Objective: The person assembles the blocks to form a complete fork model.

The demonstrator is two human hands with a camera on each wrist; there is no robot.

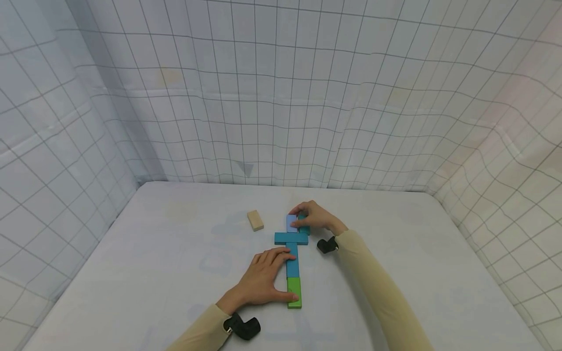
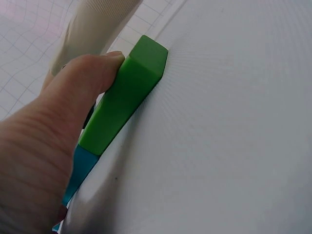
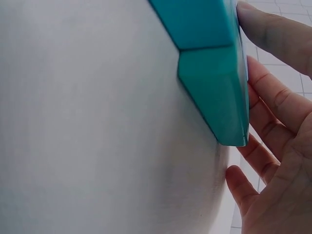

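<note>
In the head view, blocks lie flat in a cross-like row. My left hand (image 1: 262,280) has its thumb on the green block (image 1: 294,287) at the near end, and its fingertips rest on the blue block (image 1: 292,265) beyond it. The left wrist view shows the thumb along the top edge of that green block (image 2: 117,102). At the far end, my right hand (image 1: 317,215) reaches over a teal block (image 1: 304,230), its thumb and fingertips touching the light blue block (image 1: 291,220) alongside. In the right wrist view, the teal block (image 3: 214,97) stands against a blue one.
Another blue block (image 1: 281,238) lies crosswise between the near row and the far pair. A plain wooden block (image 1: 255,220) sits apart, left of the row. The white table (image 1: 175,273) is enclosed by grid-patterned white curtains (image 1: 272,97).
</note>
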